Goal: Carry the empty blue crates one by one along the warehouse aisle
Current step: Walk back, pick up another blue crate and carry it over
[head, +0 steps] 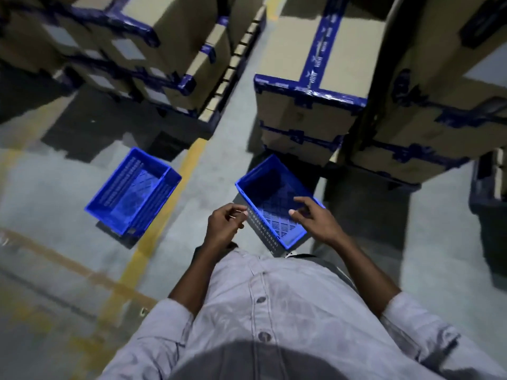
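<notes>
Two empty blue crates rest on the concrete floor. One blue crate [270, 192] lies right in front of me, and the other blue crate [133, 192] sits to the left across a yellow floor line. My left hand [223, 223] hovers beside the near crate's left wall with fingers loosely curled and holds nothing. My right hand [312, 215] hangs over that crate's near right corner, fingers spread; I cannot tell whether it touches the rim.
Stacked cardboard boxes [310, 105] with blue tape stand on pallets just behind the near crate and at the far left [153, 50]. A narrow gap runs between the stacks. A yellow line [164, 209] crosses the floor. A dark bin [488, 187] stands at the right edge.
</notes>
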